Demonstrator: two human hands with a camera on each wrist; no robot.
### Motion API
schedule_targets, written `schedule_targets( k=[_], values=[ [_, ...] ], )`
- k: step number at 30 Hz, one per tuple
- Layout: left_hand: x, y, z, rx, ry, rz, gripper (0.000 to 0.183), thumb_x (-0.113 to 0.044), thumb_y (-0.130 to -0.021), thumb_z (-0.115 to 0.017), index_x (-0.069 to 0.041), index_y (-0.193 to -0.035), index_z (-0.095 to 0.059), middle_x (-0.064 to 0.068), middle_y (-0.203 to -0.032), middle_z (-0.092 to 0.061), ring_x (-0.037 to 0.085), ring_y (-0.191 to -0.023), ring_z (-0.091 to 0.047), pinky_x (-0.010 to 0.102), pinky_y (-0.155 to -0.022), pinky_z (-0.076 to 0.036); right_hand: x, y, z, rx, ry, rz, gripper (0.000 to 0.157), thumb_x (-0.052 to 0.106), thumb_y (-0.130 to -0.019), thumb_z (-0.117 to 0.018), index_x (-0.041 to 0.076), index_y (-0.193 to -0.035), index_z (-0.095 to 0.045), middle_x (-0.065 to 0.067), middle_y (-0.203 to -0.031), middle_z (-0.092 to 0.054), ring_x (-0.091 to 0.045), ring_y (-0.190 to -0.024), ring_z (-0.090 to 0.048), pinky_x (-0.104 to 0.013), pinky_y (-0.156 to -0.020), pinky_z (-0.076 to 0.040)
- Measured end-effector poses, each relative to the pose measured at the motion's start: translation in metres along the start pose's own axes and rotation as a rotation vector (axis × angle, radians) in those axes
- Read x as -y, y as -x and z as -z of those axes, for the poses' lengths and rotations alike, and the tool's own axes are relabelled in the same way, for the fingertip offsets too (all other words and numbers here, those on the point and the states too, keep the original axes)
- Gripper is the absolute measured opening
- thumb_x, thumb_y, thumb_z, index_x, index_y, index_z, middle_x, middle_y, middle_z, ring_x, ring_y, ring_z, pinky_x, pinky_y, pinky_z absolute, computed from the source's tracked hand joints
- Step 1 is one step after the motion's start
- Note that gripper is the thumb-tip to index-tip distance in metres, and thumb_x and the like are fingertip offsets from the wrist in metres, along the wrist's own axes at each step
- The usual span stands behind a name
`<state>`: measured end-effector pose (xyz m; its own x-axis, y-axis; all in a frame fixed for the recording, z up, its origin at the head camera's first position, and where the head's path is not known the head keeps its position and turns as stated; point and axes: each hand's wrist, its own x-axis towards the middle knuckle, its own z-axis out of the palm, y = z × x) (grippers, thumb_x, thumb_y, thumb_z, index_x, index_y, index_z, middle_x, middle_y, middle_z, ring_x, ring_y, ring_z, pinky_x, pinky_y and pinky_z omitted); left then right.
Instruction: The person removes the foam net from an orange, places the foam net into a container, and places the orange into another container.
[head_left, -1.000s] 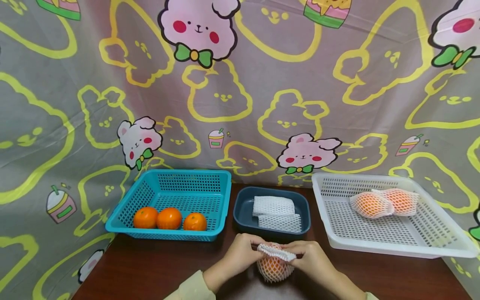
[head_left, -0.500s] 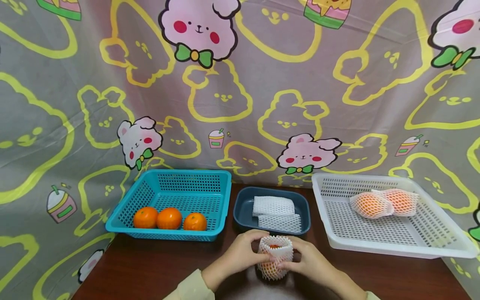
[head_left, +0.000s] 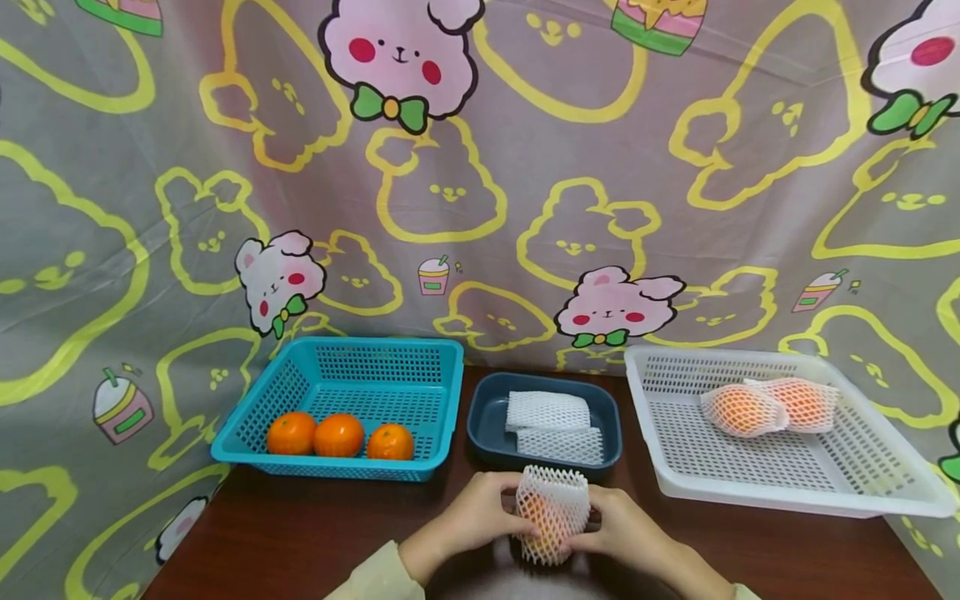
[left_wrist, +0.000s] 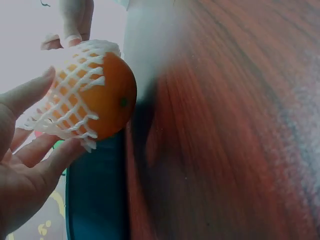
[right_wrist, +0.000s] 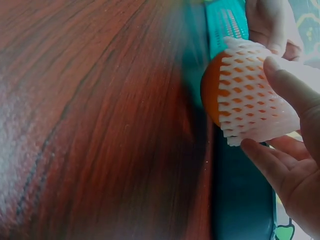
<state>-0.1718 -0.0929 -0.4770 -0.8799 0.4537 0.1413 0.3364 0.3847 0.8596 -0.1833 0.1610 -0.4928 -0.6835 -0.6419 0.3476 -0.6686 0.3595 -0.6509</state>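
Between both hands, just above the table's near middle, is an orange (left_wrist: 117,100) partly covered by a white foam net sleeve (head_left: 555,508). The left hand (head_left: 487,510) grips it from the left, its thumb on the net. From the right, the right hand (head_left: 619,525) holds the same netted fruit between thumb and fingers. In both wrist views the orange's lower end is bare and stands out below the net; a small green stem spot shows in the left wrist view. The sleeve's loose end rises above the fruit.
Behind the hands, a dark blue tray (head_left: 480,425) holds flat foam net sleeves (head_left: 558,446). A teal basket (head_left: 375,358) at left contains three bare oranges (head_left: 339,435). On the right, a white basket (head_left: 652,417) has two netted oranges (head_left: 742,410). A patterned cloth (head_left: 480,167) hangs behind.
The sleeve's top edge, earlier gathered low over the orange, now stands up above it. Both hands have shifted from the sleeve's top edge down to its sides.
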Motion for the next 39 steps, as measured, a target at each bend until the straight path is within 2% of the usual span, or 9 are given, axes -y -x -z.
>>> schedule_targets(
  k=[5,9,13,15,18,21,25,33,39],
  values=[
    [-0.002,0.001,0.001,-0.067,0.025,0.001,0.021,-0.011,-0.08,-0.089,-0.008,-0.099,-0.081,-0.007,-0.092,-0.076,-0.001,-0.083,-0.067,0.019,-0.072,-0.055,-0.001,0.0,-0.004,-0.076,0.031,0.035,0.032,0.025,-0.075,-0.092,0.007,-0.096,-0.076,0.001,-0.09,-0.075,-0.001,-0.083,-0.065,-0.023,-0.068,-0.055],
    [-0.003,0.0,0.001,-0.135,0.008,-0.013,0.009,-0.003,-0.082,-0.084,-0.007,-0.09,-0.081,-0.005,-0.086,-0.075,-0.002,-0.076,-0.065,0.019,-0.068,-0.055,-0.002,-0.001,-0.008,-0.121,0.007,0.076,0.028,0.018,-0.073,-0.093,0.006,-0.092,-0.077,0.001,-0.085,-0.076,0.0,-0.079,-0.065,-0.019,-0.064,-0.053],
    [-0.004,-0.002,0.002,-0.174,0.005,-0.039,0.008,0.0,-0.082,-0.081,-0.007,-0.087,-0.08,-0.005,-0.086,-0.075,-0.001,-0.075,-0.063,0.02,-0.067,-0.055,0.0,-0.004,-0.007,-0.157,-0.017,0.069,0.024,0.014,-0.073,-0.093,0.004,-0.09,-0.077,0.0,-0.083,-0.075,0.0,-0.077,-0.065,-0.019,-0.061,-0.053],
    [-0.004,-0.003,0.003,-0.179,-0.017,-0.058,0.009,-0.005,-0.083,-0.083,-0.008,-0.091,-0.081,-0.004,-0.091,-0.075,0.001,-0.082,-0.065,0.021,-0.073,-0.056,0.001,-0.005,-0.007,-0.17,-0.018,0.054,0.025,0.013,-0.073,-0.093,0.003,-0.091,-0.077,-0.001,-0.084,-0.074,-0.001,-0.077,-0.065,-0.02,-0.061,-0.054],
    [-0.002,-0.004,0.005,-0.142,-0.073,-0.062,0.028,-0.016,-0.08,-0.089,-0.009,-0.105,-0.08,-0.002,-0.108,-0.074,0.006,-0.102,-0.065,0.028,-0.091,-0.053,0.001,-0.006,-0.006,-0.178,0.002,0.033,0.031,0.012,-0.073,-0.093,0.001,-0.096,-0.076,-0.005,-0.089,-0.075,-0.003,-0.083,-0.066,-0.025,-0.065,-0.057],
    [0.002,-0.003,0.006,-0.042,-0.115,-0.013,0.059,-0.024,-0.073,-0.095,-0.012,-0.125,-0.072,-0.003,-0.125,-0.067,0.01,-0.117,-0.058,0.033,-0.103,-0.046,0.002,-0.007,-0.006,-0.167,0.007,-0.006,0.037,0.013,-0.075,-0.092,-0.001,-0.103,-0.074,-0.008,-0.096,-0.074,-0.005,-0.089,-0.066,-0.028,-0.071,-0.059],
    [0.007,0.0,0.003,0.093,-0.128,0.041,0.086,-0.023,-0.066,-0.099,-0.016,-0.142,-0.059,-0.008,-0.133,-0.061,0.006,-0.118,-0.054,0.031,-0.103,-0.044,0.004,-0.006,-0.005,-0.126,-0.02,-0.041,0.035,0.014,-0.077,-0.091,-0.001,-0.103,-0.073,-0.007,-0.096,-0.075,-0.003,-0.087,-0.065,-0.028,-0.07,-0.058],
    [0.008,0.003,0.006,0.086,-0.164,0.048,0.082,-0.02,-0.063,-0.1,-0.017,-0.136,-0.062,-0.009,-0.123,-0.063,0.004,-0.109,-0.055,0.029,-0.098,-0.046,0.007,-0.014,-0.01,-0.116,-0.04,-0.037,0.033,0.016,-0.079,-0.09,0.0,-0.103,-0.074,-0.006,-0.094,-0.076,-0.004,-0.085,-0.066,-0.029,-0.068,-0.057],
    [0.006,0.003,0.007,0.141,-0.193,0.001,0.085,-0.018,-0.06,-0.101,-0.015,-0.135,-0.061,-0.009,-0.124,-0.062,0.004,-0.112,-0.052,0.026,-0.1,-0.044,0.009,-0.019,-0.011,-0.144,-0.019,-0.028,0.03,0.013,-0.079,-0.089,-0.001,-0.101,-0.075,-0.008,-0.094,-0.076,-0.005,-0.085,-0.066,-0.03,-0.066,-0.058]
  ],
)
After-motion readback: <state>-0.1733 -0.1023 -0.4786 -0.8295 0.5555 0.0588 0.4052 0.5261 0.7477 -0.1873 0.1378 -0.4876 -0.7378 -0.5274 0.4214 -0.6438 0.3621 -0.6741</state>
